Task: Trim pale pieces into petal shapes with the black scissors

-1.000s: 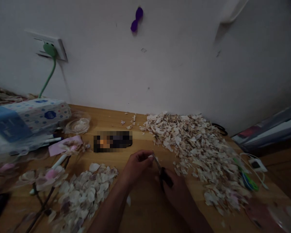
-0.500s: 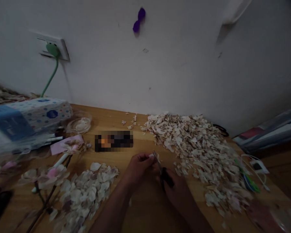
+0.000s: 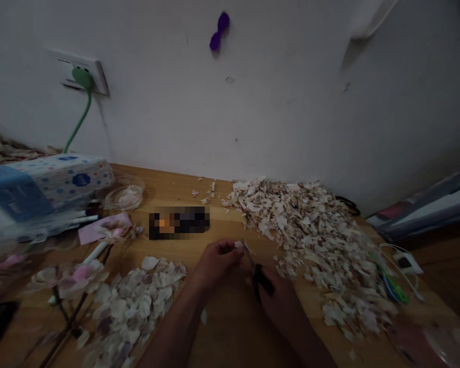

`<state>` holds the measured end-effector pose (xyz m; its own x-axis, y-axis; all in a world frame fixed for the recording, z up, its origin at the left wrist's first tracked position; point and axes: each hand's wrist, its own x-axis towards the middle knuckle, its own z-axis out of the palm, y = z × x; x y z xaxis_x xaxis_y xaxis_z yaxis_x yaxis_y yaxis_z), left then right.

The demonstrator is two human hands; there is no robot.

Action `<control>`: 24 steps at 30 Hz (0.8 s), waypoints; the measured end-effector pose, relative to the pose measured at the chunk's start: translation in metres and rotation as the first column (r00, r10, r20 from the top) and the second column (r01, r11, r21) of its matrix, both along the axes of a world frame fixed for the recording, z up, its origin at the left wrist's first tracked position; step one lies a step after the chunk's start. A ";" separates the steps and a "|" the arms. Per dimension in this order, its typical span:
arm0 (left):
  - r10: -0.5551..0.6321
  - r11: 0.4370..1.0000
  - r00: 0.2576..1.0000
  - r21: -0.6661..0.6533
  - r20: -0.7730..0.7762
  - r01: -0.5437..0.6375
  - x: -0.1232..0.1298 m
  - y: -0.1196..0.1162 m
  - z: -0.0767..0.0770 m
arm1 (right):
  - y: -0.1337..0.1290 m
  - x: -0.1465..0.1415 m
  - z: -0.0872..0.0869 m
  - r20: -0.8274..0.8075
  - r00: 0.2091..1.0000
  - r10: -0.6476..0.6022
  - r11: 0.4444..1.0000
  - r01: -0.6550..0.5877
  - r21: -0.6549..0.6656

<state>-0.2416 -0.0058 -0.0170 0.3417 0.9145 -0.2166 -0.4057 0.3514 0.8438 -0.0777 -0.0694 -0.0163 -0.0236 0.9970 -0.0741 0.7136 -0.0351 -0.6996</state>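
Observation:
My left hand [image 3: 219,263] pinches a small pale petal [image 3: 239,246] between thumb and fingers at the middle of the wooden table [image 3: 172,181]. Black-handled scissors [image 3: 261,281] are in my right hand [image 3: 281,299], their blades pointing up and left beside the petal. Left of my forearm lies a pile of rounded pale petals [image 3: 141,301]. A larger heap of cut, pale brown-edged scraps [image 3: 310,230] spreads to the right of my hands, back to the wall.
A tissue pack [image 3: 76,176] and plastic bags sit at the left, behind branches with pink-centred flowers [image 3: 80,273]. A pixelated dark object [image 3: 180,223] lies behind my left hand. A white cable and device [image 3: 406,261] are at the right edge.
My left hand has shifted very slightly left with the petal. The scissor blades have moved a little up and left. A loose petal beside my left forearm shows more.

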 end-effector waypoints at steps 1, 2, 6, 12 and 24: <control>0.009 1.000 1.000 -0.006 0.021 -0.009 0.001 0.000 -0.001 | 0.000 0.000 0.000 0.002 1.000 0.001 1.000 -0.001 0.005; 0.019 1.000 0.999 -0.008 0.034 -0.019 0.001 0.000 -0.002 | 0.000 0.000 0.001 0.001 1.000 0.001 1.000 -0.001 0.008; 0.046 0.998 0.999 0.031 -0.020 -0.045 0.001 0.000 -0.002 | 0.000 -0.001 0.002 0.005 1.000 0.001 1.000 -0.001 0.009; 0.072 0.994 0.981 0.088 -0.178 -0.057 -0.003 0.002 0.007 | -0.001 0.000 0.002 -0.019 1.000 0.009 1.000 -0.010 -0.018; 0.055 0.997 0.997 -0.055 0.061 -0.052 0.004 -0.001 -0.003 | 0.000 0.000 0.002 -0.007 1.000 0.009 1.000 -0.009 0.005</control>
<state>-0.2372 -0.0071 -0.0201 0.3067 0.9195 -0.2459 -0.4762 0.3719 0.7968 -0.0777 -0.0695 -0.0142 -0.0329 0.9970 -0.0694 0.7088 -0.0257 -0.7049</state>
